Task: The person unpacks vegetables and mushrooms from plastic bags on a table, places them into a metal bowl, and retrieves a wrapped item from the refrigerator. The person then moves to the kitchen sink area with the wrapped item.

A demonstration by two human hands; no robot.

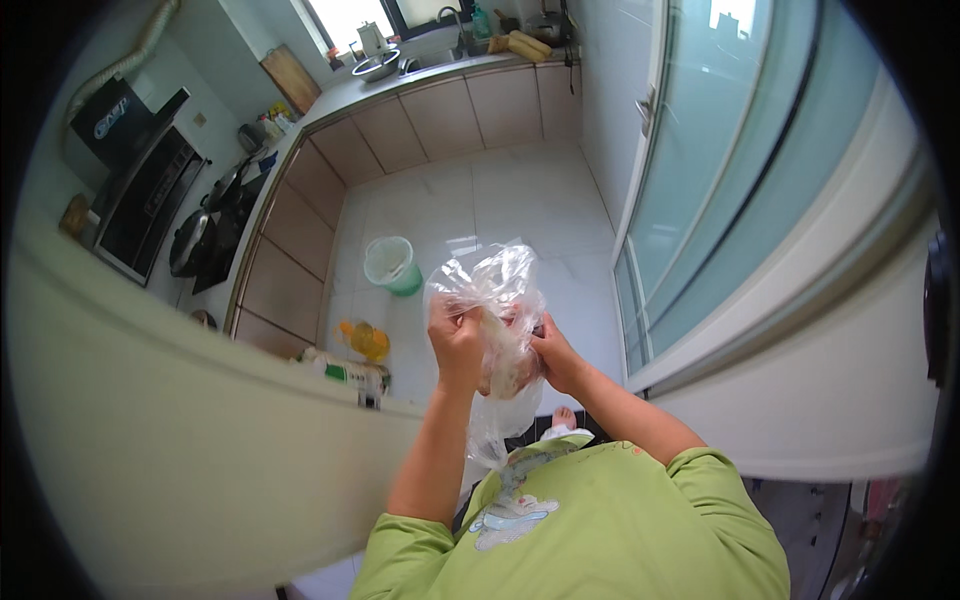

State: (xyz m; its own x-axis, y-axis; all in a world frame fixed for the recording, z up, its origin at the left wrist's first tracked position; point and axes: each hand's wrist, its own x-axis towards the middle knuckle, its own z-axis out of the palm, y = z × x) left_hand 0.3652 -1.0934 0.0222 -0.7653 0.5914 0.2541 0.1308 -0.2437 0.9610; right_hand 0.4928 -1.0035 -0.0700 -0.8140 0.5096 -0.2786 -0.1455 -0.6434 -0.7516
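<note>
A clear plastic bag (491, 274) hangs in front of my body, held up between both hands. My left hand (456, 337) grips its bunched film on the left side. On the right, my right hand (556, 351) has its fingers and thumb around the bag and the reddish, pale contents (514, 371) inside it. Wrinkled, shiny film hides what these contents are; they may be raw meat. The loose lower end of the bag trails down toward my green shirt (622, 525).
On the tiled floor stand a green bin (394, 268), a bottle of yellow oil (369, 341) and a green-and-white package (349, 371). A worktop with a sink (431, 60) and hob (229, 225) runs along two walls. At right is a frosted glass door (697, 165).
</note>
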